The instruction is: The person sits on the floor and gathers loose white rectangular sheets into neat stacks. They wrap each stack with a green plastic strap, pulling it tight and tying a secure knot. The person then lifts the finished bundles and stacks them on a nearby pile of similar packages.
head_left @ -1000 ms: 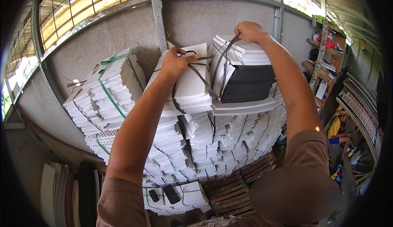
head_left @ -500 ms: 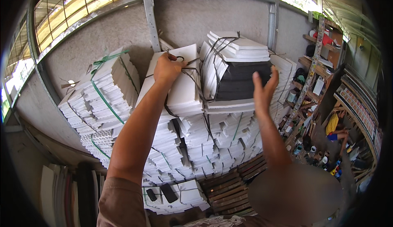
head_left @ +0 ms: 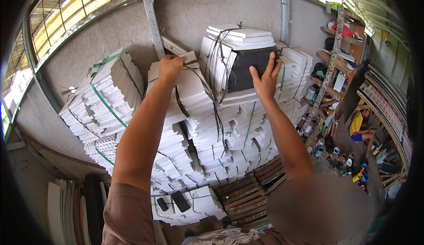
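My left hand (head_left: 171,70) is closed at the top of a white bundle of sheets (head_left: 191,88), its fingers pinching a dark strap (head_left: 191,63) that crosses the bundle. My right hand (head_left: 266,81) is open, fingers spread, against the right side of a neighbouring stack. That stack has a block of black sheets (head_left: 245,70) between white boards (head_left: 244,36) on top and white ones below. Thin black ties (head_left: 216,53) loop over its left side and hang down in front. My fingertips seem to rest on the black block; the palm's contact cannot be made out.
A pile of white sheet bundles (head_left: 176,161) stands beneath both hands. To the left is a bundle tied with green strap (head_left: 106,99). Two small black objects (head_left: 180,201) lie on a low white bundle. Cluttered shelves (head_left: 338,64) and a seated person (head_left: 361,126) are at the right.
The view has shifted slightly. My right hand has moved left and up, closer against the black sheets. My left hand stays at the strap on the white bundle.
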Available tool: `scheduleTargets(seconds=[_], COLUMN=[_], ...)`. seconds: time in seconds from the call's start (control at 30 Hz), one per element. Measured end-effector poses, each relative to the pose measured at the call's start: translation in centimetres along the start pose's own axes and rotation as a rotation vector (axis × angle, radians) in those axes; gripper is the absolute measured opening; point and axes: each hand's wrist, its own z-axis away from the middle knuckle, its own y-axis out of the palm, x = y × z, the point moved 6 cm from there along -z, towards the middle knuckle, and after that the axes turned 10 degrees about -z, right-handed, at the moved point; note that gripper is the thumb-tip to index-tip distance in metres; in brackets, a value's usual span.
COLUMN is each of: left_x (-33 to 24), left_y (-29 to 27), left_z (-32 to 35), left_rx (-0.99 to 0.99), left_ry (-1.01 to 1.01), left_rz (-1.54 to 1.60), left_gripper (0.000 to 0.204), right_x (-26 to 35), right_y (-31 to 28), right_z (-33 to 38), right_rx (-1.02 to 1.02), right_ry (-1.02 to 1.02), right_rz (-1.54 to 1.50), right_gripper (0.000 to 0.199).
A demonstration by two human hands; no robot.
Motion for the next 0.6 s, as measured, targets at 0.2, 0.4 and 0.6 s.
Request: scheduleTargets(seconds=[0.2, 0.4, 0.6], left_x=[-1.4, -5.8, -9.9], left_y=[-1.5, -3.6, -6.4], left_z=[1.3, 6.0, 11.4], left_rx=[-0.062, -0.130, -0.185], left_ry=[0.023, 0.096, 0.241], left_rz=[0.063, -0.076, -0.029], left_gripper=[0.048, 0.040, 0.039], right_x=[0.8, 7.1, 16.1], right_y=[-0.7, -2.0, -0.3], right_z=[0.6, 3.8, 8.4], right_rx=[0.012, 0.027, 0.281], right_ry=[0.028, -0.184, -0.203], right_rz=[0.163, 0.105, -0.319], right_gripper=[0.097, 0.078, 0.066])
